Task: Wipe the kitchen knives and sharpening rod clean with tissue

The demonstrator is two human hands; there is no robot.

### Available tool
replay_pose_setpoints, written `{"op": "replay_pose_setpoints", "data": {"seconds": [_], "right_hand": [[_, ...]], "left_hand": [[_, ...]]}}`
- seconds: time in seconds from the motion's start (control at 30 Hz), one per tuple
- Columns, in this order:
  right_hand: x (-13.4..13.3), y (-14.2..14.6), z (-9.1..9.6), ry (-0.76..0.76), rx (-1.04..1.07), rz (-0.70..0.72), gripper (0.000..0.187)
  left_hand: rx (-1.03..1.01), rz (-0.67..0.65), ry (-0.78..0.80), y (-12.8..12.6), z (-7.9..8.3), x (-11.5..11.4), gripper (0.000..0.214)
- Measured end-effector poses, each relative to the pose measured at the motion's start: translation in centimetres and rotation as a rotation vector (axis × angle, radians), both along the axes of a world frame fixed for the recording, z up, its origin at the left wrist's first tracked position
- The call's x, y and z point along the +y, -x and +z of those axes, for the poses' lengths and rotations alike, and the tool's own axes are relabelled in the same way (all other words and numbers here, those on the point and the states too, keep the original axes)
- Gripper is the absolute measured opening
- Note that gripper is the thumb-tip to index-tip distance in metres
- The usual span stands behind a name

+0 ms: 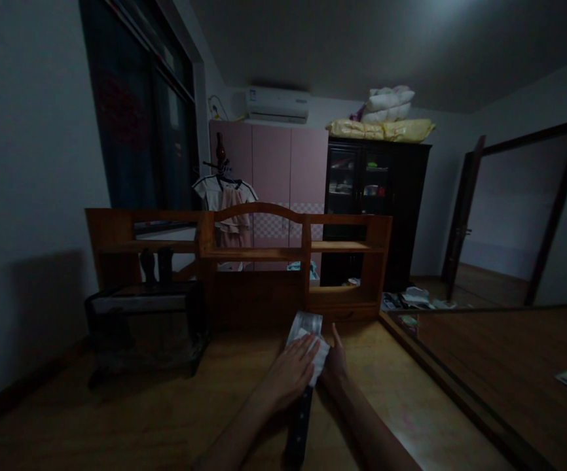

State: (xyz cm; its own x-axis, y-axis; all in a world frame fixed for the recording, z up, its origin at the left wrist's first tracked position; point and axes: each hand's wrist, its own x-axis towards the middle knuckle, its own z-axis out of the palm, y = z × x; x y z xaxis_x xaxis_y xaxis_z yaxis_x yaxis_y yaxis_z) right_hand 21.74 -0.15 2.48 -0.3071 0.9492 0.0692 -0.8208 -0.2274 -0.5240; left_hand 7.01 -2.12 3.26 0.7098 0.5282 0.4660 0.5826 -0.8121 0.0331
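Observation:
A cleaver (308, 321) with a broad metal blade and a black riveted handle (300, 425) is in front of me, blade pointing away. A folded white tissue or cloth (321, 356) covers part of the blade. My left hand (291, 369) presses it onto the blade, fingers close together. At the right edge of the blade is my right hand (338, 366), thumb raised. Its other fingers go behind the blade and are hidden; they seem to hold it from that side. Neither hand is on the handle. Whether the blade touches the table I cannot tell.
A dark knife block or rack (141, 333) with black handles sticking up stands at the left on the wooden tabletop (244, 392). A wooden shelf unit (258, 252) rises along the back. A raised ledge (440, 383) borders the right side. The room is dim.

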Motion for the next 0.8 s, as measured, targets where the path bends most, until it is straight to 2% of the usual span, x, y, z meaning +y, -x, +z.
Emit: {"op": "replay_pose_setpoints", "data": {"seconds": [0.13, 0.37, 0.63, 0.8], "right_hand": [[-0.2, -0.5, 0.7, 0.009, -0.008, -0.042, 0.055], [-0.7, -1.0, 1.4, -0.038, -0.015, -0.100, 0.046], [-0.6, -1.1, 1.1, -0.049, -0.008, -0.110, 0.045], [-1.0, -0.6, 1.7, -0.050, -0.002, -0.096, 0.043]], "left_hand": [[-0.025, 0.034, -0.007, 0.1, 0.5, 0.2, 0.052], [-0.096, 0.159, 0.013, 1.6, -0.4, 1.6, 0.052], [-0.038, 0.041, 0.042, 1.9, 0.6, 1.2, 0.049], [-0.005, 0.011, 0.027, 1.7, 1.3, 0.5, 0.048]]}}
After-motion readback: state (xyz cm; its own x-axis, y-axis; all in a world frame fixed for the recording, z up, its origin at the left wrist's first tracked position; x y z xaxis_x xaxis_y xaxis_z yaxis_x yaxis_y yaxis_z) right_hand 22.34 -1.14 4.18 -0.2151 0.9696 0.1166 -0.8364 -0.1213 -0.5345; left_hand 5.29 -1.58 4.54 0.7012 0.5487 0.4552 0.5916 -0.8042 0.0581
